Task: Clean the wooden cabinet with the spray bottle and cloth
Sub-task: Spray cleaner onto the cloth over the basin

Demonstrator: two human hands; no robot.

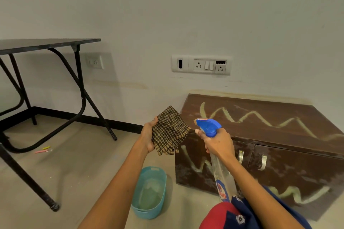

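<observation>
Blue-topped spray bottle, label lettering illegible.

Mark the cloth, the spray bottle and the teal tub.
cloth [170,129]: head view, middle of the checked fabric.
spray bottle [208,126]: head view, blue trigger head.
teal tub [147,214]: head view, near outer wall.

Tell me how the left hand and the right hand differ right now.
The left hand grips a folded checked cloth; the right hand grips the neck of a blue-headed spray bottle. The left hand shows against the floor, the right hand in front of the wooden cabinet. Both are raised at about the same height, each holding one cleaning tool.
</observation>
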